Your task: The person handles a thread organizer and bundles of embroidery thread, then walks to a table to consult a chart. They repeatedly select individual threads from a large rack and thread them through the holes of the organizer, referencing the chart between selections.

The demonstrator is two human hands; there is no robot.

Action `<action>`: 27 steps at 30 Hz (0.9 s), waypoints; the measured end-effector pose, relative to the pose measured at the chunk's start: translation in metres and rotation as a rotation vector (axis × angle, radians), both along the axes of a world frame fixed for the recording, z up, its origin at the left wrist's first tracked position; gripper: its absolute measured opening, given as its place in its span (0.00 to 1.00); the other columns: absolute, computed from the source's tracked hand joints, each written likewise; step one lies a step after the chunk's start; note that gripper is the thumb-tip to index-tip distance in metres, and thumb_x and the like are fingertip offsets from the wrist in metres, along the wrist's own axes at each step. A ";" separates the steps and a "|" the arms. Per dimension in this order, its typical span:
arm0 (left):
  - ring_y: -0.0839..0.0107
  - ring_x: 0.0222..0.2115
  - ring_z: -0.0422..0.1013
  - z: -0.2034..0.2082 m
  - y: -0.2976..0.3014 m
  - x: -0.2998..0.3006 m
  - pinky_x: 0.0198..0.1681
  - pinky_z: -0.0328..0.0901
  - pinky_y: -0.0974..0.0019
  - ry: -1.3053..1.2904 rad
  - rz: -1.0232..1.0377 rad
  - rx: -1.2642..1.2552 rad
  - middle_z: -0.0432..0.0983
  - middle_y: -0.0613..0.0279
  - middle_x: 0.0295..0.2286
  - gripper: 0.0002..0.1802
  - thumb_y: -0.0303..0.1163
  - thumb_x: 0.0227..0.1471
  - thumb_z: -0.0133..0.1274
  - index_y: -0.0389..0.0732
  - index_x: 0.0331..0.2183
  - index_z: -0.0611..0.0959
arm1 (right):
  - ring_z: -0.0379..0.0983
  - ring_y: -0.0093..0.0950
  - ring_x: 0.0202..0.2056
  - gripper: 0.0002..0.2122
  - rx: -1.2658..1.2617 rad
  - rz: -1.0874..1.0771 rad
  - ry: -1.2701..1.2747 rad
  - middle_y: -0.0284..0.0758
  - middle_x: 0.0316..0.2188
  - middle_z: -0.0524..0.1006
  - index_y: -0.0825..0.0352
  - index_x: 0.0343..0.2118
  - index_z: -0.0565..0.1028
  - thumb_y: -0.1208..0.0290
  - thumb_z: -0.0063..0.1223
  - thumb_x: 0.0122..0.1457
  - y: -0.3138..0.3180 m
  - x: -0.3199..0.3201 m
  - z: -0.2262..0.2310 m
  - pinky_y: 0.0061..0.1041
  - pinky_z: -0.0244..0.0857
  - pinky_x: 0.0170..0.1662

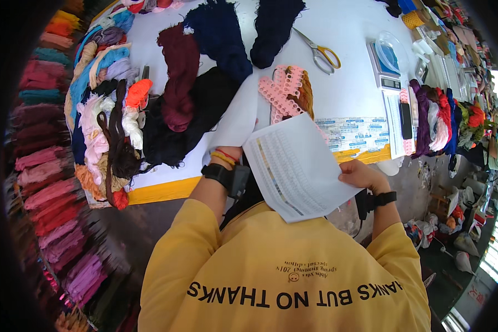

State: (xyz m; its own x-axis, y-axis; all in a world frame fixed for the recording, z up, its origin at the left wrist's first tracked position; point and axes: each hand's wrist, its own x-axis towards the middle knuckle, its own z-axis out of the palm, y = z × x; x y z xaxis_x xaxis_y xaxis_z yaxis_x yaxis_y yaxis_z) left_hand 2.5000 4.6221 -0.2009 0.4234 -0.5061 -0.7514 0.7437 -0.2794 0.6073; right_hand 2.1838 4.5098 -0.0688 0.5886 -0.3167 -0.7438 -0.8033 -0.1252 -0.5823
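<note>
1. White table (348, 83) with a yellow front edge fills the upper view; shelves of coloured yarn line the wall on my left.
2. My right hand (361, 175) closes its grip on the right edge of a printed sheet of paper (299, 166), thumb on top, fingers curled beneath.
3. That sheet hangs tilted over the table's front edge, just above my yellow shirt.
4. My left hand (227, 152) is hidden behind a second white sheet (235, 119); I cannot tell how its grip stands. A black watch and red and yellow bands circle that wrist.
5. Pink plastic bobbins (282, 91) lie just beyond the papers.
6. Dark red, navy and black yarn hanks (196, 77) sprawl to the left.
7. Yellow-handled scissors (321, 52) rest farther back, and a small scale (390, 66) sits to the right.
</note>
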 end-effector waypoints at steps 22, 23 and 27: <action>0.64 0.36 0.67 0.049 0.065 -0.029 0.38 0.62 0.67 -1.352 -0.755 0.113 0.67 0.51 0.36 0.36 0.27 0.35 0.53 0.37 0.50 0.60 | 0.66 0.18 0.26 0.09 0.127 -0.529 -0.227 0.29 0.24 0.73 0.71 0.32 0.72 0.74 0.46 0.50 0.009 0.028 -0.099 0.17 0.60 0.31; 0.63 0.36 0.67 0.039 0.072 -0.027 0.37 0.62 0.67 -1.337 -0.654 0.140 0.66 0.51 0.36 0.39 0.25 0.32 0.53 0.37 0.50 0.58 | 0.66 0.17 0.26 0.09 0.180 -0.613 -0.233 0.29 0.24 0.73 0.71 0.33 0.72 0.74 0.46 0.50 0.008 0.029 -0.101 0.17 0.60 0.31; 0.73 0.23 0.67 0.015 0.096 -0.014 0.27 0.64 0.72 -0.879 -0.207 0.152 0.71 0.57 0.30 0.39 0.21 0.34 0.51 0.40 0.51 0.56 | 0.65 0.15 0.25 0.08 0.231 -0.584 -0.257 0.28 0.24 0.72 0.71 0.33 0.71 0.73 0.46 0.51 0.005 0.037 -0.104 0.15 0.61 0.29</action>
State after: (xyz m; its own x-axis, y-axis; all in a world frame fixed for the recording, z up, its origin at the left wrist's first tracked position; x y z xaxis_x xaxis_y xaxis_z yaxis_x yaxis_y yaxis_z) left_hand 2.4855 4.7180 -0.1854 0.7865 -0.5573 -0.2662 -0.0428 -0.4792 0.8767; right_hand 2.2203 4.5153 -0.1733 0.5360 -0.4860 -0.6903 -0.5339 0.4383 -0.7231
